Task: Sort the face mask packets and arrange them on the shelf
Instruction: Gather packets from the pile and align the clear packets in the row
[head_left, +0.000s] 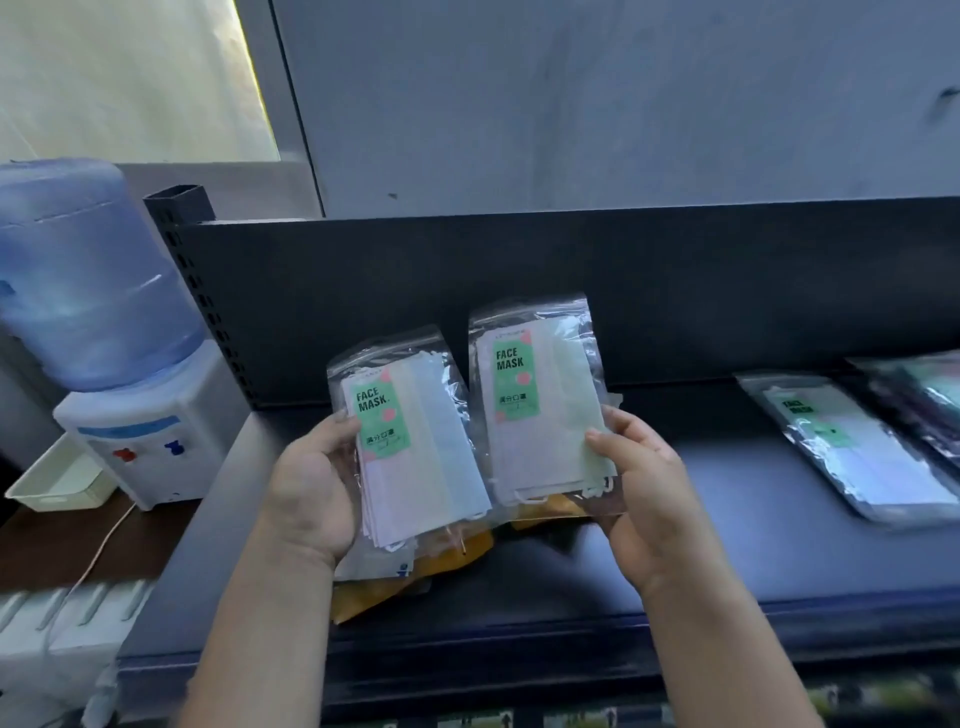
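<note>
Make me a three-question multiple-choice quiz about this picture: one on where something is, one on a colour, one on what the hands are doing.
1. Where is the water dispenser?
A. left of the shelf
B. on the shelf
C. right of the shelf

2. What colour is the label on the packet in the left hand?
A. red
B. green
C. black

3. What is the right hand doing?
A. resting empty
B. pointing
C. holding a packet

Answers: 1 A, it stands beside the shelf's left post. 2 B, the FACE MASK label is green. 3 C, its fingers grip the packet's lower corner.
</note>
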